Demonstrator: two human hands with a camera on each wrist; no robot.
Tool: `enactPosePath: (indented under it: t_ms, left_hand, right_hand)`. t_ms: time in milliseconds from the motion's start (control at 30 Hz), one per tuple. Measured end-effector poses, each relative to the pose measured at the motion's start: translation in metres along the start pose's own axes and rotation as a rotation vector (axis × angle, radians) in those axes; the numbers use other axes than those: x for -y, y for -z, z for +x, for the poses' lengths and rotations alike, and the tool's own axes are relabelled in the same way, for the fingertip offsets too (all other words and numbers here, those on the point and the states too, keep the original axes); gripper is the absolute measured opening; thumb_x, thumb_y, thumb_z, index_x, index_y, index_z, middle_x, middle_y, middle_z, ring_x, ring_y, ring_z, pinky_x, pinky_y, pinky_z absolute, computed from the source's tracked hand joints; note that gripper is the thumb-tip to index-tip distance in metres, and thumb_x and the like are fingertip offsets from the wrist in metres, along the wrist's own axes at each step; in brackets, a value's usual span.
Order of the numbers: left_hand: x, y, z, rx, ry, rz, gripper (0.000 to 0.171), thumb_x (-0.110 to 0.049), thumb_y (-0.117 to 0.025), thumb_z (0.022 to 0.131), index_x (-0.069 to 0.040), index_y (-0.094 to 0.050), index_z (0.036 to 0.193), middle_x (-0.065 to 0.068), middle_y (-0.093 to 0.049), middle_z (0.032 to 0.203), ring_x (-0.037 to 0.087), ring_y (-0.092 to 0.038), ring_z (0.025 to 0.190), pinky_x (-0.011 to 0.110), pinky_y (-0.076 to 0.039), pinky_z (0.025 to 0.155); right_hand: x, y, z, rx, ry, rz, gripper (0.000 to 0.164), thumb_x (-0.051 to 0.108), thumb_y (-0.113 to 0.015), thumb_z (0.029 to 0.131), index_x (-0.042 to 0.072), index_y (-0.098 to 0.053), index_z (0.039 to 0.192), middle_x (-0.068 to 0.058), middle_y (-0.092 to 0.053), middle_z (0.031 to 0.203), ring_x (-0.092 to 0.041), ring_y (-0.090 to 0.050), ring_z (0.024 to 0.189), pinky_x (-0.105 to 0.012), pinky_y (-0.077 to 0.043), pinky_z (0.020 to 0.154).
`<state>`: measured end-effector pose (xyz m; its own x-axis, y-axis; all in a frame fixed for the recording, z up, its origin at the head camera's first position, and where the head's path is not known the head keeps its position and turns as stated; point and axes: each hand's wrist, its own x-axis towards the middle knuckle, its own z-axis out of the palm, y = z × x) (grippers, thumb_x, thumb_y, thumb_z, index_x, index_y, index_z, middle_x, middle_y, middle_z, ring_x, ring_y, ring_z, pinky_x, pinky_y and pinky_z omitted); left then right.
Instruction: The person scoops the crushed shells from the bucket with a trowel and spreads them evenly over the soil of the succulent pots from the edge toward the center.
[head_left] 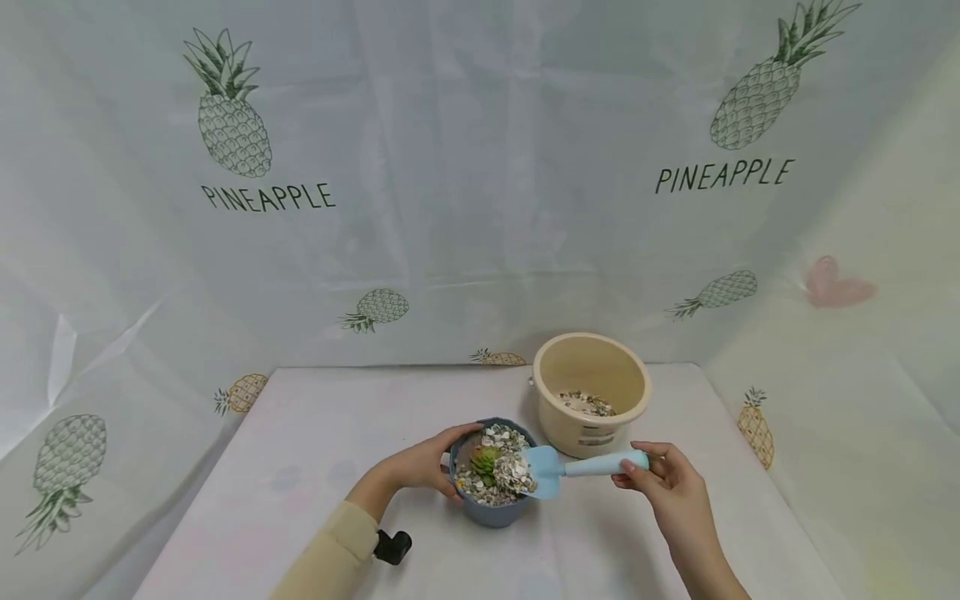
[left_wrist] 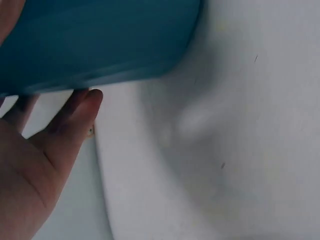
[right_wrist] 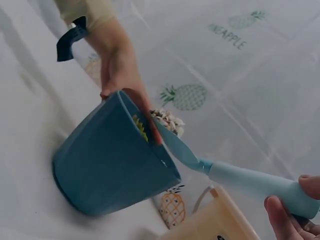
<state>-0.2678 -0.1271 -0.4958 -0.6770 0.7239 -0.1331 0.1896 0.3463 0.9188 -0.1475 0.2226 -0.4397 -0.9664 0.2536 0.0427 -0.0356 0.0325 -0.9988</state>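
Note:
My left hand (head_left: 420, 461) grips the left side of a blue-grey flower pot (head_left: 491, 513), thumb near the front rim and fingers at the far rim. Inside the pot a small green succulent (head_left: 483, 462) stands among pale gravel. My right hand (head_left: 671, 486) pinches the end of the handle of a light blue hand trowel (head_left: 543, 472). A heap of pale gravel (head_left: 514, 473) lies on the trowel's blade, which reaches over the pot's right rim. The right wrist view shows the loaded trowel (right_wrist: 182, 152) at the mouth of the flower pot (right_wrist: 107, 162).
Behind the trowel stands a cream bucket (head_left: 592, 429) with some gravel on its bottom. The table has a pale cover (head_left: 322, 442). A pineapple-printed curtain (head_left: 480, 208) hangs along the back and sides. A black strap (head_left: 393, 547) is on the left wrist.

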Motion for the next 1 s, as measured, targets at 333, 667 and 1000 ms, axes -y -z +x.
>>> enactPosePath:
  t_ms: [333, 667, 1000]
  left_hand:
    - [0.000, -0.034, -0.008, -0.202, -0.003, -0.015, 0.112, -0.001, -0.090, 0.065, -0.017, -0.025, 0.155, 0.021, -0.019, 0.154, 0.045, -0.024, 0.138, 0.035, -0.053, 0.088]
    - [-0.003, -0.052, -0.012, -0.359, 0.014, 0.086, 0.114, -0.014, -0.094, 0.062, -0.013, -0.027, 0.154, 0.022, -0.030, 0.150, 0.045, -0.030, 0.136, 0.062, -0.031, 0.105]
    - [-0.006, -0.064, -0.017, -0.439, 0.039, 0.032, 0.110, -0.015, -0.093, 0.064, -0.012, -0.029, 0.154, 0.023, -0.032, 0.147, 0.045, -0.037, 0.130, 0.063, -0.033, 0.102]
  right_hand:
    - [-0.008, -0.012, -0.014, -0.056, -0.036, 0.044, 0.039, 0.010, -0.072, 0.090, -0.004, -0.053, 0.121, -0.008, -0.069, 0.099, -0.020, -0.070, 0.077, -0.031, -0.057, 0.075]
    - [-0.013, -0.017, -0.026, -0.164, -0.099, 0.050, 0.034, 0.004, -0.067, 0.092, -0.002, -0.053, 0.123, 0.000, -0.070, 0.094, -0.019, -0.070, 0.076, -0.030, -0.057, 0.074]
    - [-0.014, -0.019, -0.028, -0.169, -0.021, 0.071, 0.030, -0.002, -0.067, 0.090, -0.006, -0.056, 0.118, -0.001, -0.070, 0.092, -0.019, -0.071, 0.072, -0.030, -0.057, 0.069]
